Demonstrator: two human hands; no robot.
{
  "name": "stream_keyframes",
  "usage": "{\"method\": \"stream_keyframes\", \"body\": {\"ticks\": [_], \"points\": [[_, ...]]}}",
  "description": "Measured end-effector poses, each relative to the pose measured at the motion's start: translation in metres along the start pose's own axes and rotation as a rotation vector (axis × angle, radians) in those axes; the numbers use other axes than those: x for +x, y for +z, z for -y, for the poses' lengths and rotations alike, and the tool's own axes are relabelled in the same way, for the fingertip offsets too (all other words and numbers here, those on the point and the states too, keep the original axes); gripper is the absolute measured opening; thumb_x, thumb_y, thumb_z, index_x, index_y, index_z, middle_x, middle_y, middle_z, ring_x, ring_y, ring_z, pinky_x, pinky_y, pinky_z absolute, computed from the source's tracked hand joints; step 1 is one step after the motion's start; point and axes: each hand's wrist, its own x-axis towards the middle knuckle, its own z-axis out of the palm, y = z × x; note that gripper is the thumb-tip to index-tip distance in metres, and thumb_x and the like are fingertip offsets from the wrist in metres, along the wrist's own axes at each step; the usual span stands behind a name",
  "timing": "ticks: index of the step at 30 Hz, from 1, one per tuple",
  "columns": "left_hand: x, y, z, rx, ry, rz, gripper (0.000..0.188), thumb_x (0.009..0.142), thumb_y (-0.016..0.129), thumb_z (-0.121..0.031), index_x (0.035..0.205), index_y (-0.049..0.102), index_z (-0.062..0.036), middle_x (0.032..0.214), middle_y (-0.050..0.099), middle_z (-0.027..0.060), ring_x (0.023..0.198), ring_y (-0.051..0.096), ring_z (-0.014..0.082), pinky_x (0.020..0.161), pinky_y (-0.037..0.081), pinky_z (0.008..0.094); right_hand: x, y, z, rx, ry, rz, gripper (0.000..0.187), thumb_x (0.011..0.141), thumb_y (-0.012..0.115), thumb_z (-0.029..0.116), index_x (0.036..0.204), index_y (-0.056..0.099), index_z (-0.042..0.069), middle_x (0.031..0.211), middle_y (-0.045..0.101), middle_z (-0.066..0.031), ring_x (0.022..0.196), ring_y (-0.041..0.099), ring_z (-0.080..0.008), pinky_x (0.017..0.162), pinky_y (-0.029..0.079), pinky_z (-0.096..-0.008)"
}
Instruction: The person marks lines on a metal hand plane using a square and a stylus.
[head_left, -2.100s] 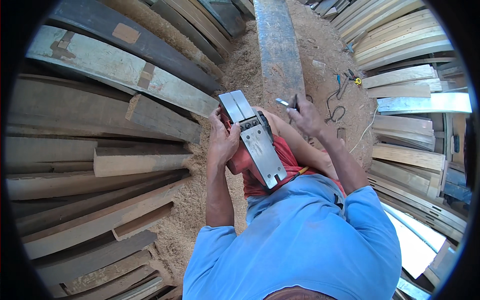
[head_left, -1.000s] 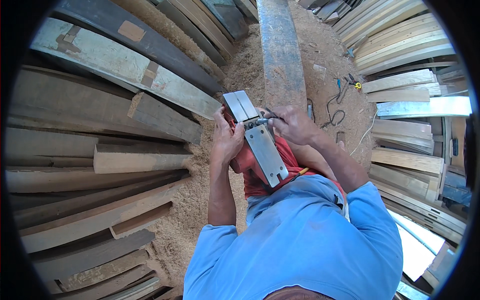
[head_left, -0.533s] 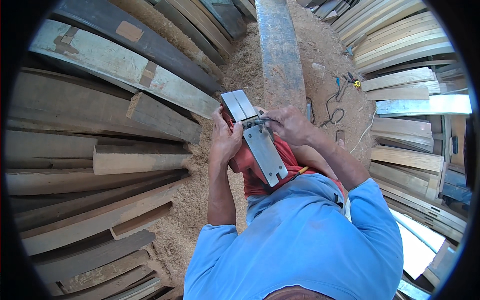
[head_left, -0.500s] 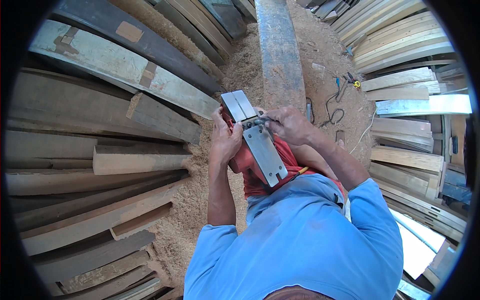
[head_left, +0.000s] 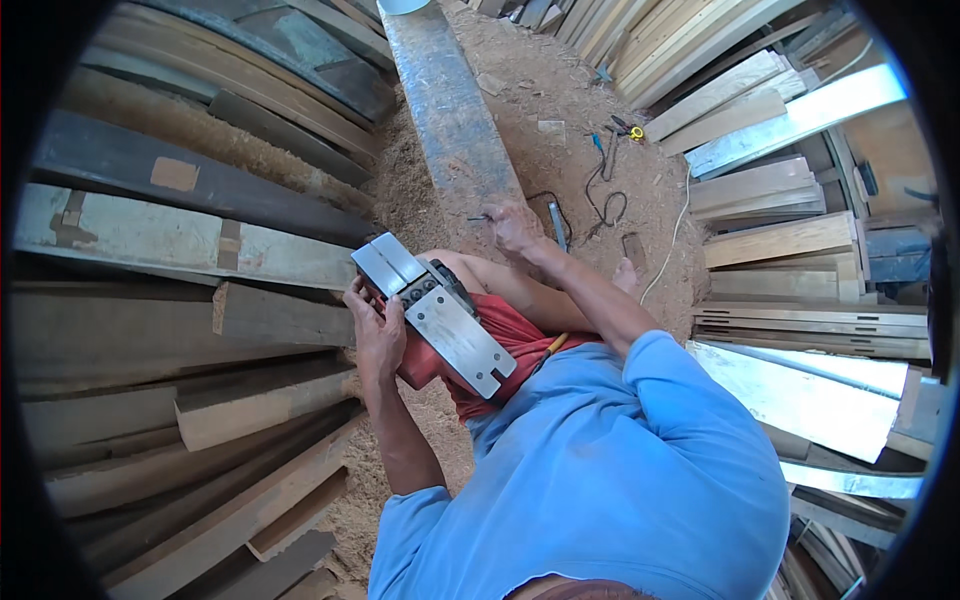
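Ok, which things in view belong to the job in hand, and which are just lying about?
Seemingly in use:
red power tool, held by the left hand
small slender tool, in the right hand

Apparently lying about:
dark cable on the ground
yellow-and-black item near it
stacked boards

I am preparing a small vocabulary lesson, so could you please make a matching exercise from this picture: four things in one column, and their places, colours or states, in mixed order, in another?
Things:
1. red power planer
2. right hand
3. dark cord
4. long board

Places, colours or states:
A. lying in loops
B. gripped by the left hand
C. worn, with bluish patches
D. holding a small thin tool

Pairs: 1-B, 2-D, 3-A, 4-C
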Motion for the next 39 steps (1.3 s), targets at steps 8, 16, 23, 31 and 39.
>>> {"method": "stream_keyframes", "body": {"ticks": [8,16,23,31,39], "points": [[0.002,-0.002,0.01,0.01,-0.007,-0.008,0.056,0.102,0.056,-0.013,0.149,0.029,0.0008,0.135,0.055,0.0196,0.123,0.056,0.0258,0.106,0.046,0.0397,0.014,-0.018,-0.014,-0.146,0.043,0.088,0.031,0.092,0.06,0.024,0.119,0.075,0.018,0.101,0.074,-0.0214,0.098,0.073,-0.0387,0.088,0.057,-0.0504],[0.008,0.007,0.005,-0.081,0.013,-0.005,0.062,0.1,0.062,-0.017,0.15,0.03,0.0021,0.135,0.055,0.0241,0.12,0.059,0.0316,0.105,0.047,0.0427,-0.027,-0.088,-0.114,0.058,0.141,-0.004,0.036,0.091,0.061,0.028,0.113,0.074,0.003,0.112,0.074,-0.0218,0.1,0.072,-0.037,0.09,0.056,-0.0458],[-0.005,0.002,0.017,0.138,-0.09,-0.091,0.063,0.102,0.059,-0.028,0.148,0.033,0.004,0.13,0.059,0.0271,0.119,0.061,0.0332,0.104,0.047,0.0417,-0.07,-0.065,-0.219,0.054,0.359,0.11,0.034,0.088,0.064,0.029,0.099,0.076,0.0,0.095,0.075,-0.0228,0.091,0.073,-0.0371,0.083,0.056,-0.0461],[0.0,0.001,0.009,0.152,-0.213,-0.016,0.054,0.101,0.059,-0.036,0.136,0.049,0.0037,0.123,0.064,0.0263,0.114,0.064,0.037,0.099,0.048,0.0443,-0.114,-0.039,-0.226,0.139,0.438,0.175,0.03,0.083,0.063,0.025,0.089,0.076,0.0,0.091,0.072,-0.0269,0.089,0.072,-0.0437,0.084,0.055,-0.0517],[0.005,0.006,0.002,0.156,-0.17,0.007,0.05,0.1,0.062,-0.034,0.132,0.05,0.0026,0.119,0.064,0.0299,0.11,0.063,0.045,0.098,0.047,0.0483,-0.14,-0.056,-0.192,0.114,0.457,0.089,0.031,0.086,0.066,0.03,0.097,0.079,0.005,0.098,0.075,-0.0229,0.091,0.073,-0.0369,0.082,0.056,-0.0461]]}}
